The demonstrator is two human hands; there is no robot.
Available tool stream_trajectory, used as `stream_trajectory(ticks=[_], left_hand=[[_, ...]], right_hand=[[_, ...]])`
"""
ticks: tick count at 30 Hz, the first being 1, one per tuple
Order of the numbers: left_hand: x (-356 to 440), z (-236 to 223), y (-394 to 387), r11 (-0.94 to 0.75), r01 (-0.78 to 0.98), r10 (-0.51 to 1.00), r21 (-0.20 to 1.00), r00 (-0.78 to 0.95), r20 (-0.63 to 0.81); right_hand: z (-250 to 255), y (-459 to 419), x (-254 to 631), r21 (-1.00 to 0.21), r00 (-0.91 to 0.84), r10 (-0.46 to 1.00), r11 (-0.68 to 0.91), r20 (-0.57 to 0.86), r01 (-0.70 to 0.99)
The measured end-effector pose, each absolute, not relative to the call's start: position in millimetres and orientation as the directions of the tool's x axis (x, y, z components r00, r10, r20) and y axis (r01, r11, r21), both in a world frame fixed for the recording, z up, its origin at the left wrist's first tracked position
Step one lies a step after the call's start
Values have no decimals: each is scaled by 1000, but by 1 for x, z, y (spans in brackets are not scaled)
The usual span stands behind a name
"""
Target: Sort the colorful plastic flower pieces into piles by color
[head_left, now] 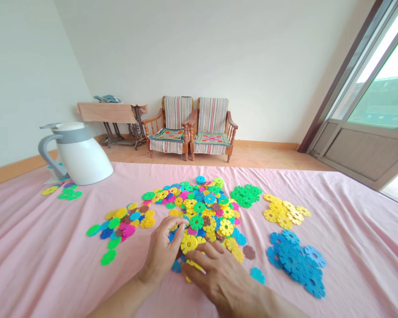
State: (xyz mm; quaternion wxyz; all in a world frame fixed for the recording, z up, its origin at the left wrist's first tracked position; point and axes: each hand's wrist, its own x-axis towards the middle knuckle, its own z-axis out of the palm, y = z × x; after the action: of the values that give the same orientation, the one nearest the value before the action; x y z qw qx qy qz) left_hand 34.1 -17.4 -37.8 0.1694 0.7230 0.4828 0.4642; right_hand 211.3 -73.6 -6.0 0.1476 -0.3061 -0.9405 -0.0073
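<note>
A mixed heap of notched plastic snowflake discs [199, 206] in yellow, green, blue, pink and brown lies in front of me. At the heap's near left edge is my left hand [162, 247], thumb and forefinger close together by a green disc [196, 222]; whatever is between them is hidden. My right hand [215, 269] lies palm down over the near edge of the heap, fingers spread across yellow discs. A yellow disc [188, 243] shows between the two hands. Single-colour groups lie to the right: green discs [246, 195], yellow discs [285, 211] and blue discs [296, 260].
Everything rests on a pink cloth [53, 265]. A smaller mixed cluster [128, 221] lies left of the heap. A white jug [82, 154] stands at the back left, with a few discs beside it. Two wooden chairs [212, 115] stand by the far wall.
</note>
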Motion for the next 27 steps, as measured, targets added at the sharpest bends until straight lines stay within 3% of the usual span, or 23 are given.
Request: stream_trajectory(ticks=[3,8,14,17,23,27], left_hand=[[35,-38,-17,-481,536,853,694,103,511],[35,-39,-16,-484,541,852,688,112,511],[33,-40,-16,-483,544,855,686,123,505],[33,-40,-16,-478,542,857,692,113,503],[33,-42,-15,-476,535,862,699,122,493],[33,-43,-14,-480,534,858,696,122,498]], right_hand=[[-1,-69,204,31,-832,494,855,252,518],[3,-68,199,98,-848,486,853,209,513],[11,-68,202,79,-854,498,855,149,513],[18,-71,212,1,-812,567,820,139,572],[11,-53,282,-216,-470,835,534,285,817],[-17,-21,358,-214,-169,912,262,374,941]])
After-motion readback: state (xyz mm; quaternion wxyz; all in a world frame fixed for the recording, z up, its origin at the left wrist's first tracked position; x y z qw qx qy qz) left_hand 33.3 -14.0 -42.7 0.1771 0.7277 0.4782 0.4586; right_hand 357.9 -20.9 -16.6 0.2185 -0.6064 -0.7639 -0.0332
